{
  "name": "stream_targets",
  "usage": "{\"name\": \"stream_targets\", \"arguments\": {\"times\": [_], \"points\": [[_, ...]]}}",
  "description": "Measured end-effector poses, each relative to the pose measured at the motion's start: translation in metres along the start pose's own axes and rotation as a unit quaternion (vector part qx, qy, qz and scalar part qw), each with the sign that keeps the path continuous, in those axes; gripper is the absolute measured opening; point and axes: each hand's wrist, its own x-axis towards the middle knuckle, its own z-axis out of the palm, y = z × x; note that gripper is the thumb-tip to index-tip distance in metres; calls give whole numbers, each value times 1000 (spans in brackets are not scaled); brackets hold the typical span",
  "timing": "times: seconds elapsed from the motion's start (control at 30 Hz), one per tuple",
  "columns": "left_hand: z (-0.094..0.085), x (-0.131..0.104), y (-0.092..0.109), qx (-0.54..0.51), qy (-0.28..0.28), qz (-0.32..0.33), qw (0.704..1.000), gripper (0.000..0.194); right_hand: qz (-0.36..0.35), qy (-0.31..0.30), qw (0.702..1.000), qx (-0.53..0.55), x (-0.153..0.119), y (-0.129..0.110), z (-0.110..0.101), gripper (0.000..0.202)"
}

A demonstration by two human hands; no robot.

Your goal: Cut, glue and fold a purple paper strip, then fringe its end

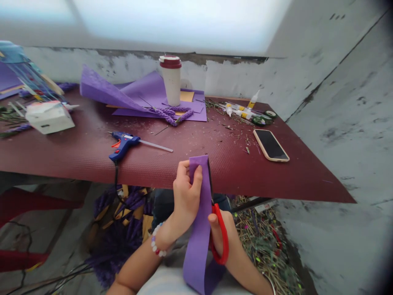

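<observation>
My left hand [188, 194] pinches the top end of a long purple strip [198, 241], thumb in front. The strip hangs down toward my lap and curls at the bottom. My right hand [225, 231] has its fingers in the red handles of a pair of scissors [225, 241]. The dark blades point up along the strip's right edge, close to my left hand. Both hands are in front of the table's near edge.
On the dark red table [184, 172] lie a blue glue gun [124, 143], a phone [270, 145], purple sheets [144, 92], a lidded cup [171, 82], small bottles [242, 110], green tape [258, 120] and a white box [49, 117]. Purple bundles [113, 241] are below, left.
</observation>
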Motion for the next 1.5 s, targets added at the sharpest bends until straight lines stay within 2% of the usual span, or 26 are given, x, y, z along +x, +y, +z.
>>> {"name": "stream_targets", "arguments": {"times": [0.13,0.23,0.4,0.57,0.73,0.9,1.1,1.5], "points": [[-2,-3,1,-11,-3,-8,1000,9,-8,33,999,-26,-2,1,0,80],[-4,-4,4,-28,-9,-18,999,13,-17,52,999,1,-4,5,1,79],[-6,-5,9,-77,-27,-31,996,17,-91,17,993,68,-6,7,0,82],[-6,-8,11,-115,-38,-43,992,19,-133,-5,991,6,-7,2,-5,86],[-6,-12,10,-94,-40,-47,994,16,-143,-23,989,-33,-8,7,-2,92],[-5,-14,10,-70,-31,-52,996,13,-166,2,982,-84,-6,12,-1,93],[-3,-16,10,-68,-28,-50,996,12,-154,25,983,-96,-3,16,-2,90],[-4,-14,15,-90,-25,-52,994,14,-135,21,986,-95,-3,23,0,95]]}}
